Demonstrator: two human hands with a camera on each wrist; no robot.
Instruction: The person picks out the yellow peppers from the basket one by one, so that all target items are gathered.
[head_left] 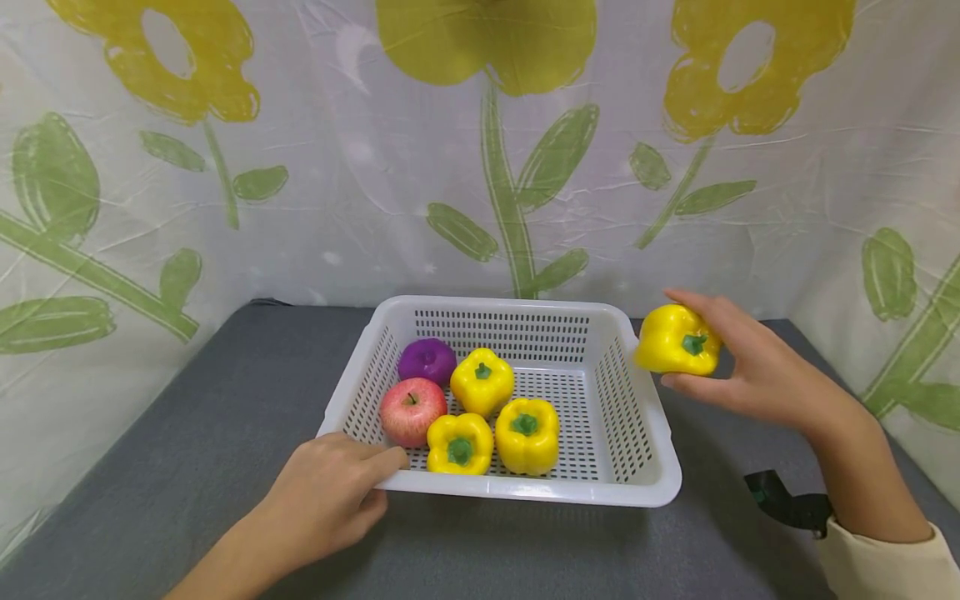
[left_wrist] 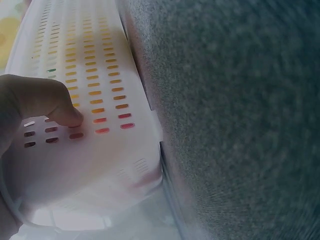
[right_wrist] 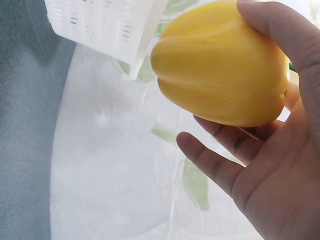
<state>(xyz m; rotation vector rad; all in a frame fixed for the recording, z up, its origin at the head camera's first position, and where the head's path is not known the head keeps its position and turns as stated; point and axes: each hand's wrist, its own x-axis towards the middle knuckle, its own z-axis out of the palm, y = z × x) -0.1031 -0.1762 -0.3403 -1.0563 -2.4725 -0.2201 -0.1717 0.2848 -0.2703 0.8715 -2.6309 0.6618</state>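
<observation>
A white plastic basket (head_left: 525, 492) with slotted walls stands on the table. My left hand (head_left: 330, 483) grips its near rim at the left corner, thumb over the edge and fingers under it; the left wrist view has a finger pressed to the slotted wall (left_wrist: 95, 75). Just beyond the basket's right rim, my right hand (head_left: 757, 367) holds a yellow bell pepper (head_left: 671, 342) in the air, its green stem facing me. In the right wrist view the thumb and fingers pinch the pepper (right_wrist: 225, 65) from both sides, the nearest finger held off it.
Inside the basket's left and middle lie a purple round item (head_left: 427, 360), a red apple (head_left: 414, 412) and yellow peppers (head_left: 482, 383). A dark grey cloth (head_left: 187, 467) covers the table. A flower-printed white curtain (head_left: 337, 192) hangs behind. A black strap (head_left: 791, 504) is on my right wrist.
</observation>
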